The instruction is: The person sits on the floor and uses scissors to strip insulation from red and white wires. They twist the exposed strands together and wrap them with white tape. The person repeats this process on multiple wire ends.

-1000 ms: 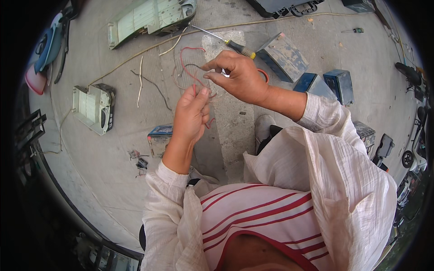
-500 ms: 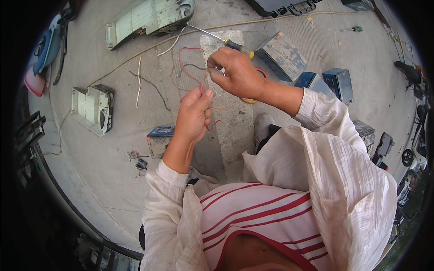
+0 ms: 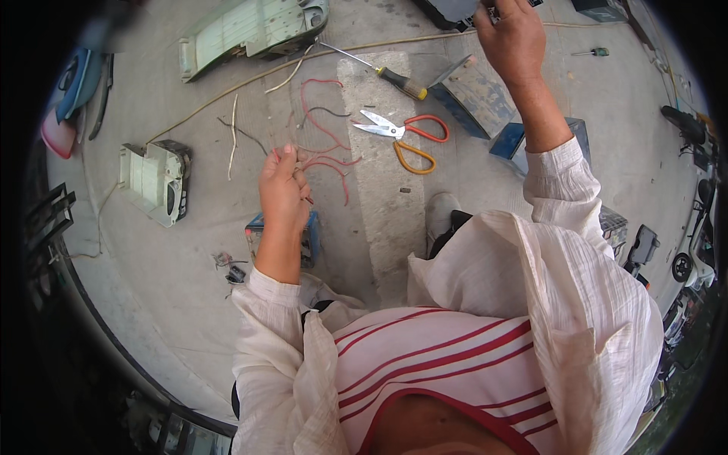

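My left hand (image 3: 285,188) is closed in a pinch on a red wire (image 3: 274,154), above the grey floor. Next to this hand, several thin red wires (image 3: 326,159) and a dark wire (image 3: 331,111) spread out. Scissors (image 3: 400,132) with one red and one orange handle lie with parted blades to the right of the wires. My right hand (image 3: 513,44) is raised at the top, away from the wires, near a black case (image 3: 449,11). Its thumb and fingers look apart, though the picture's edge cuts off some fingertips. I see nothing held in it.
A screwdriver (image 3: 402,82) lies beyond the scissors. Box-shaped batteries stand right, including a dusty one (image 3: 474,98); another battery (image 3: 310,241) sits below my left hand. Pale plastic housings (image 3: 250,34) lie at the far left. A long cord (image 3: 220,98) crosses the floor.
My right hand has left the wires and swung up and right toward the black case, uncovering the scissors. My left hand has shifted left and slightly down with the red wire.
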Motion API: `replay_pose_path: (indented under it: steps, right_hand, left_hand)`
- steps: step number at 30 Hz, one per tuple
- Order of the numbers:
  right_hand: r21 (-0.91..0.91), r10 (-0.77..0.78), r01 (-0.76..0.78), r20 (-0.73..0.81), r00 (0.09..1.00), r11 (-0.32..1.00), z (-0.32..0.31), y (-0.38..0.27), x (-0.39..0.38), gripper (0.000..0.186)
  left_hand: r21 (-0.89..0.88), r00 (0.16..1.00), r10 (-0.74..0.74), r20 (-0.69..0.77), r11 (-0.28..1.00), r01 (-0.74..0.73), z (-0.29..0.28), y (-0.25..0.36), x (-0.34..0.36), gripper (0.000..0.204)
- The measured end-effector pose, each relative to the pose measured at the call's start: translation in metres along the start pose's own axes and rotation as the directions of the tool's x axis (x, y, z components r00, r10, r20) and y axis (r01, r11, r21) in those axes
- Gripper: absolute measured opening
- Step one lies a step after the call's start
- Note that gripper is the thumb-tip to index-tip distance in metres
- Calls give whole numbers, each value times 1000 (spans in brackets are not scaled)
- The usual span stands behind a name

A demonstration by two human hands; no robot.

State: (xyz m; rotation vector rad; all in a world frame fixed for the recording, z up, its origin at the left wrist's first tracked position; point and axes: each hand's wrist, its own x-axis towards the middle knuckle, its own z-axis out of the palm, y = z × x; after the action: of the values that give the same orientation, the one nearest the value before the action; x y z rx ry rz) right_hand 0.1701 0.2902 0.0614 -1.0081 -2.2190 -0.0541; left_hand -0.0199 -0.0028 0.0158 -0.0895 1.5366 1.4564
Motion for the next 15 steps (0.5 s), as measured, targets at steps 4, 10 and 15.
replay_pose_path:
  steps: [4, 10, 15]
  right_hand:
    - [620, -496, 204, 344, 797, 758, 11, -73, -55, 8]
    - [832, -545, -32, 391, 741, 553, 13, -116, -79, 11]
    - [801, -491, -9, 376, 786, 599, 6, -114, -82, 12]
  left_hand:
    - [29, 995, 38, 95, 999, -41, 27, 9, -12, 14]
    - [19, 981, -39, 191, 999, 37, 39, 3, -24, 14]
    - [17, 974, -87, 210, 996, 85, 45, 3, -28, 14]
